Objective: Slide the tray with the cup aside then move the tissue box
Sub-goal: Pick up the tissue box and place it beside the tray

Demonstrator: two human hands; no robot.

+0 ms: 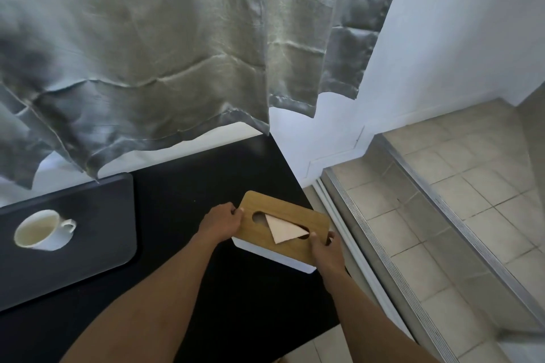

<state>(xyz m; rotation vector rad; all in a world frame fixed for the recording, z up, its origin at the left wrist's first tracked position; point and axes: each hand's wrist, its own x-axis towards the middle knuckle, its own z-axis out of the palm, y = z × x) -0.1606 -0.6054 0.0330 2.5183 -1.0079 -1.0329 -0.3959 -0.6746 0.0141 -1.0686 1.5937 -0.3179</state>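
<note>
The tissue box (pixel 298 244) is white with a wooden lid, and a pale pink tissue pokes from its slot. It sits near the right edge of the black table (pixel 182 183). My left hand (pixel 219 222) grips the box's left end. My right hand (pixel 326 247) grips its right end near the front corner. At the far left lies a dark grey tray (pixel 97 200) with a white cup (pixel 41 230) standing on it, well apart from the box.
A grey curtain (pixel 165 47) hangs over the table's back edge. The table ends just right of the box, with a white wall (pixel 442 53), a metal door track (pixel 383 250) and beige floor tiles (pixel 460 215) beyond.
</note>
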